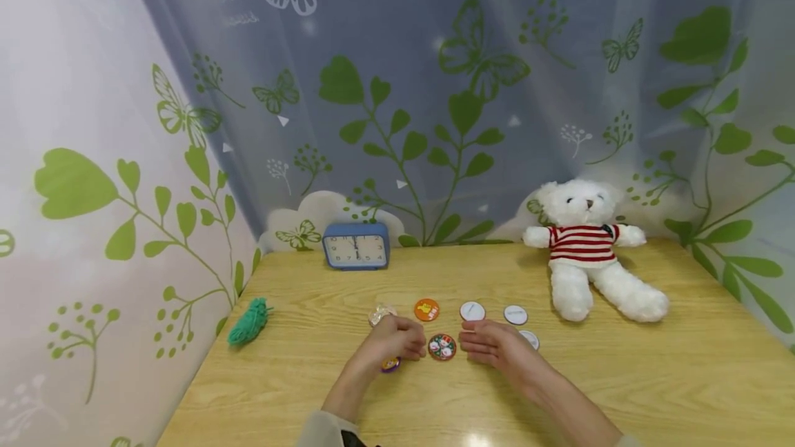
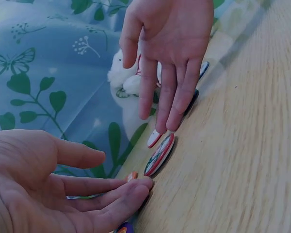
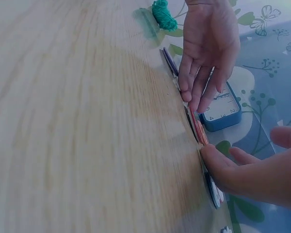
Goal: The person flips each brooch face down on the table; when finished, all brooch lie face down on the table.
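A round button badge [image 1: 442, 347] with a red rim and a green, white and red picture lies on the wooden table, between the two hands. My left hand [image 1: 397, 338] is just left of it, palm turned inward, fingers extended and a little bent, holding nothing. Facing it from the other side, my right hand [image 1: 497, 347] has its fingers nearly straight and the palm toward the badge. Behind lies an orange badge [image 1: 426, 309] with a yellow thumbs-up. A pale shiny badge [image 1: 380, 312] and a purple-edged badge [image 1: 390, 365] are partly covered by the left hand.
White-faced round badges [image 1: 515, 314] lie beyond the right hand, one partly hidden by it. A blue alarm clock [image 1: 357, 247] stands at the back. Green yarn [image 1: 250, 323] lies at the left edge, and a white teddy bear [image 1: 586, 254] in a striped shirt sits at the back right.
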`<state>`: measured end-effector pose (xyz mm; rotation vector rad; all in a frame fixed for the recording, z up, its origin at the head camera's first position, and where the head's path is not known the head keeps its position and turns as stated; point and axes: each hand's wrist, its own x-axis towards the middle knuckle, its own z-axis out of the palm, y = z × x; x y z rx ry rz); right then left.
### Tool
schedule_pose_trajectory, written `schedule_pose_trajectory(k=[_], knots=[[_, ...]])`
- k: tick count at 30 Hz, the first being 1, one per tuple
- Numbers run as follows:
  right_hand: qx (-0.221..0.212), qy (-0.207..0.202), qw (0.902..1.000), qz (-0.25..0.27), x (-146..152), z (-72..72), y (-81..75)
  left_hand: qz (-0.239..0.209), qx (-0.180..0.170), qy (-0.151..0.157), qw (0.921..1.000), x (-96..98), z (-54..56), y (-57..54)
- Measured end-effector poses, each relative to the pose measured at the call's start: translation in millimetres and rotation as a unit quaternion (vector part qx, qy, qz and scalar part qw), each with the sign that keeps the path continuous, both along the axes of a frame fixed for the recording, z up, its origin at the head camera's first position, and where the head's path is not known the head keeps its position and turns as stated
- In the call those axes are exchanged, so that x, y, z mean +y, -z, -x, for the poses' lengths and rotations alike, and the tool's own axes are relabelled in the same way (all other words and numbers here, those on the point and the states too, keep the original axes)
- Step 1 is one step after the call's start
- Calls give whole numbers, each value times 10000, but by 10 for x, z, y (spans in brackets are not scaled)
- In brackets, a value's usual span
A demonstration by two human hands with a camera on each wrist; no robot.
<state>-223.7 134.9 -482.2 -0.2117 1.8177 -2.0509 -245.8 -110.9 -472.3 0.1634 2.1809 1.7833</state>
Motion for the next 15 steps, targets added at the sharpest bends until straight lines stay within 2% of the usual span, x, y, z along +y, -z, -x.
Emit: schedule_pose_trajectory(k=[4,11,15], knots=[[-3,50,10000,33,-16,-4,17,-11,130,89,9999,40,-12,25],[94,-121,9998,96,-82,0,74,101,313,-1,9995,93,-20,61],[98,10,9998,155,-91,-14,58,152,475,-7,9988,112,-9,73]])
